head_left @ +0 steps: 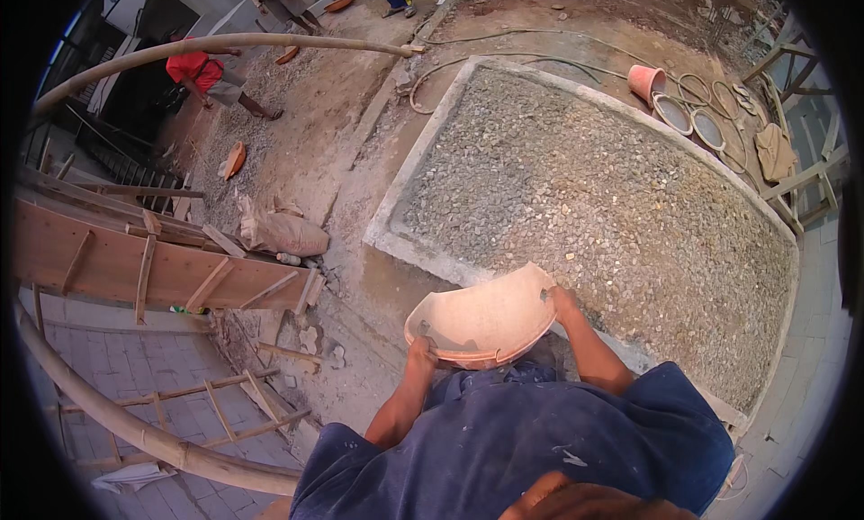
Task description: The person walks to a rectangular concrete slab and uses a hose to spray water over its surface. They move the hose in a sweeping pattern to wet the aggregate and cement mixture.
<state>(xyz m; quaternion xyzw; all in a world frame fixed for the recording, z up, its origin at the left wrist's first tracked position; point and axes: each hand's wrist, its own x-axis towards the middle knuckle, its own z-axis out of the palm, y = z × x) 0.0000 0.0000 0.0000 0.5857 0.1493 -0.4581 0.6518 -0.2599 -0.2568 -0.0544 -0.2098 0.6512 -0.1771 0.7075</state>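
Observation:
A wide, shallow mortar pan (481,320), pale and dusty with an orange rim, is tilted in front of my body. My left hand (420,349) grips its left edge by a hole. On the opposite edge, my right hand (562,302) is closed around the rim near another hole. No load shows on the visible inner face of the pan. Just beyond it lies a raised bed of grey gravel (576,187) framed by a low concrete kerb (418,160). Most of my fingers are hidden by the pan's edge.
Bamboo poles (225,43) arch across the left. Wooden formwork (162,268) and a filled sack (283,232) stand left of the bed. Farther off, a person in red (196,68) bends over near an orange pan (235,160). Buckets (646,81) and a hose (540,56) lie beyond the kerb.

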